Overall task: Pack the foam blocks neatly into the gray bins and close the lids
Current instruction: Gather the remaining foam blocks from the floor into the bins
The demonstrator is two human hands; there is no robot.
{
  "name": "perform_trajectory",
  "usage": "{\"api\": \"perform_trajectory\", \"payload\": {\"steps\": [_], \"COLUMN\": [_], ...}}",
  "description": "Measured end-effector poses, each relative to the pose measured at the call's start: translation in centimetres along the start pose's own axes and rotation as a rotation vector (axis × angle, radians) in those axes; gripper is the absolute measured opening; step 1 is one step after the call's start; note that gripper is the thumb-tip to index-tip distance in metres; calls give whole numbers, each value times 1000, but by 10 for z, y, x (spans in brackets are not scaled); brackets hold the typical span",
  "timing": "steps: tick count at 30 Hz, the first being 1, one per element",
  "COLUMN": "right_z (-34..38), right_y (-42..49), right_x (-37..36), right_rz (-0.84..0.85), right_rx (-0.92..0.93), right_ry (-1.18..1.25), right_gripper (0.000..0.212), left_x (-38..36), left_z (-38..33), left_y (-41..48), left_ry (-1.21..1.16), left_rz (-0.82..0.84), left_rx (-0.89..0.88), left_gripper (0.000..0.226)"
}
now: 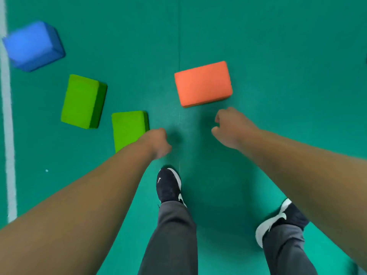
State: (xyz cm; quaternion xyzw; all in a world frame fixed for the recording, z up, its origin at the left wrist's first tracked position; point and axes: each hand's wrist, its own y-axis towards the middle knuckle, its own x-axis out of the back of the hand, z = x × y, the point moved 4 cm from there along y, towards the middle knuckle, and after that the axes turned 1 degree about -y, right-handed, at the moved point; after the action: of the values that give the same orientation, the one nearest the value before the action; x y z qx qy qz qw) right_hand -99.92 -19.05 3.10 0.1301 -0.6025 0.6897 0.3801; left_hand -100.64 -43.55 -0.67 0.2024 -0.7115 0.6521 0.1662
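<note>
— How are the foam blocks judged to handle?
— As light, soft and easily dented; each is best taken by its long sides. Scattered on the floor [278, 56] are the blue block [32, 45], orange block [203, 83], far green block [80, 100] and near green block [127, 128]. No bin is seen.
— And the hands?
— Both are stretched downward, loosely curled, with nothing held: the left hand [157, 142] overlaps the near green block, and the right hand [230, 128] is just short of the orange block.

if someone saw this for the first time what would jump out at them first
The bright orange rectangular foam block lies flat on the green floor just ahead of the right hand. Left of it lie a lime green rectangular foam block and a nearer lime green foam block partly behind the left hand. A blurred blue foam block sits far left by a white floor line.
</note>
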Motion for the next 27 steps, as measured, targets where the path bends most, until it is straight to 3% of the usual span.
{"api": "perform_trajectory", "payload": {"steps": [6,12,17,21,24,27], "right_z": [146,226,222,189,163,136], "right_y": [46,91,142,185,221,255], "right_x": [-7,-2,-9,-19,-13,-6], "right_rz": [93,113,104,99,-1,-63], "right_rx": [124,140,84,18,30,9], "right_ry": [-192,-269,-324,-403,-491,-514], "right_gripper": [42,42,48,61,75,108], "left_x": [23,22,2,-27,-44,-58], "left_z": [151,227,250,253,251,245], "left_y": [6,12,31,58,80,107], "left_ry": [-137,-336,-486,-619,-702,-802], "left_rz": [-1,-17,-29,-32,-99,-133], "left_rx": [149,224,291,398,480,520], "left_gripper": [32,34,32,62,82,101]}}
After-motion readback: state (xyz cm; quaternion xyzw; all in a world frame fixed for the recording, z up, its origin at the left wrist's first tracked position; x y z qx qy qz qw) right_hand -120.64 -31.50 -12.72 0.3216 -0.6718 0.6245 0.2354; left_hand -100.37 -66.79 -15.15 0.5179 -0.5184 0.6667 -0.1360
